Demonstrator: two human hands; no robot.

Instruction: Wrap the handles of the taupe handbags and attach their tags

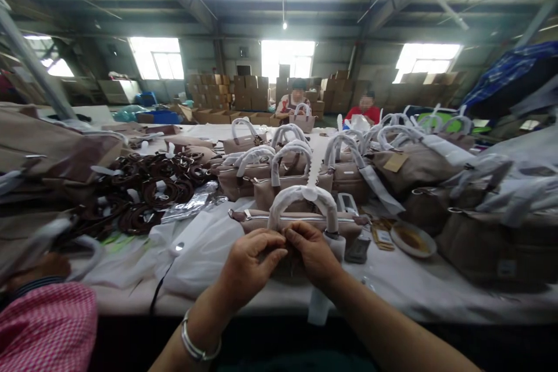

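Note:
A taupe handbag (305,222) stands upright in front of me, its silver zip running along the top and its handle (304,193) wrapped in white padding. My left hand (253,261) and my right hand (311,250) meet at the bag's front, just below the handle. Both are closed in a pinch, fingertips almost touching. Whatever lies between them is too small and hidden to make out. A white wrapping strip (319,305) hangs below my right wrist, over the table edge. To the right of the bag lies a small grey packet (357,248).
Wrapped-handle handbags (288,165) crowd the table behind, with larger ones (492,238) at right. Coiled brown straps (161,189) and white plastic (204,250) lie left. A round dish (413,238) sits right. A co-worker's checkered sleeve (47,325) is close at left; two people sit across.

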